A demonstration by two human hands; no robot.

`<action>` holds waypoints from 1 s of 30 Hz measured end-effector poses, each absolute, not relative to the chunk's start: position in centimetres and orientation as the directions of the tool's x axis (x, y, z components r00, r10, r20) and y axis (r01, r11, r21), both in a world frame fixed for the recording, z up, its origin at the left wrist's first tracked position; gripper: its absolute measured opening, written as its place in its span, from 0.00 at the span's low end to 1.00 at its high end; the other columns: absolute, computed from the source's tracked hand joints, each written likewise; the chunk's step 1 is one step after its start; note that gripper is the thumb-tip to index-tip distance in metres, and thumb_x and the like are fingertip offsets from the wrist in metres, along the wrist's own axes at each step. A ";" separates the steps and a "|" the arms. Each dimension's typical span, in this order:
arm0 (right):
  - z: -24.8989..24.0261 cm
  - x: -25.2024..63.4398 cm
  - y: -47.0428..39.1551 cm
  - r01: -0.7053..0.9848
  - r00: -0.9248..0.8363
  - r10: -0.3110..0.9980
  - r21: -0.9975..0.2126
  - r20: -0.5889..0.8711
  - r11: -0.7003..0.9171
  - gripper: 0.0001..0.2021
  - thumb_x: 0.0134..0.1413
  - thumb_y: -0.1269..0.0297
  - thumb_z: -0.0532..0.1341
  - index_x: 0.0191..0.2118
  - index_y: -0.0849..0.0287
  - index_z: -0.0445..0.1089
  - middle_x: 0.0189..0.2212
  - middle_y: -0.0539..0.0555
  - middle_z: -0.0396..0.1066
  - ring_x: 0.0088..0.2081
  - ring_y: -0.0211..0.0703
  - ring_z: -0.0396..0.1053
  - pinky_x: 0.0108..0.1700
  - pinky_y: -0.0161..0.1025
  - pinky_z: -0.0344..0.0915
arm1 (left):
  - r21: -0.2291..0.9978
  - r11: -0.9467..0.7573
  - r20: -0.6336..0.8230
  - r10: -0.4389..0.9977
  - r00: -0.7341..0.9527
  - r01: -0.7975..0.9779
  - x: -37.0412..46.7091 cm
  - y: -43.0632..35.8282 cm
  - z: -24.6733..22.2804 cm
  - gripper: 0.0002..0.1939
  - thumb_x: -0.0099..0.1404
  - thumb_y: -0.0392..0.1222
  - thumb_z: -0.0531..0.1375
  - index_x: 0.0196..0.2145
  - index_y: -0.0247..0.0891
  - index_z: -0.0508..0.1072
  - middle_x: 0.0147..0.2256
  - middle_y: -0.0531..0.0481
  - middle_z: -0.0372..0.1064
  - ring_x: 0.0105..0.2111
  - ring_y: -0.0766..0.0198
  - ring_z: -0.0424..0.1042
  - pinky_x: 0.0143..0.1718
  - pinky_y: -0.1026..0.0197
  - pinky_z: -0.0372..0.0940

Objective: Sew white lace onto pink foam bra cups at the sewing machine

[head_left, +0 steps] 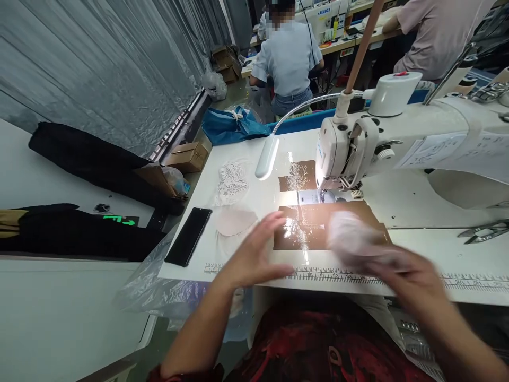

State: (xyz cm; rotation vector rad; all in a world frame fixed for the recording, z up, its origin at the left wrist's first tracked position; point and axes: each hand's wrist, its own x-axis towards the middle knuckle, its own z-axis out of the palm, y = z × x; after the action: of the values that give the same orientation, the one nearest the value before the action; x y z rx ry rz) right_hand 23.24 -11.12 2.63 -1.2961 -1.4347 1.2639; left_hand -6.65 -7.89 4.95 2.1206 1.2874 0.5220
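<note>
My right hand [409, 268] grips a pale pinkish-white piece of fabric [352, 236], smeared by motion, over the front of the sewing table. My left hand [258, 252] is apart from it, fingers and thumb spread with nothing between them. Beneath the fabric lies a shiny brown taped plate [302, 228] on the table. Behind it stands the sewing machine [338, 154], its needle area lit by a small lamp [267, 157]. Left of the machine are a flat pale fabric piece [236, 222] and a heap of white lacy material [233, 180].
A black phone [188, 236] lies at the table's left edge. A printed ruler [318, 274] runs along the front edge. Metal thread snips [487, 231] rest at the right. A blue cloth bundle [234, 124] sits behind the table, and people [288, 63] work beyond.
</note>
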 end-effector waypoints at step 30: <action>0.8 20.3 -8.2 -0.100 -0.559 0.795 -0.932 -0.236 -0.348 0.12 0.52 0.54 0.65 0.37 0.57 0.71 0.31 0.50 0.71 0.33 0.39 0.69 0.37 0.37 0.65 | 0.997 0.071 -0.081 0.913 0.400 0.041 -2.7 -9.2 3.2 0.47 0.54 0.50 0.70 0.66 0.48 0.53 0.46 0.45 0.66 0.40 0.61 0.70 0.37 0.63 0.65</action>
State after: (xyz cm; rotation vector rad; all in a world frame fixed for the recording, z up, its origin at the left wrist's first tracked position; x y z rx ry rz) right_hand 20.27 -8.25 0.84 -0.9510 -1.2825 1.9567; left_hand -2.68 -9.18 3.18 1.3383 0.9542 0.8344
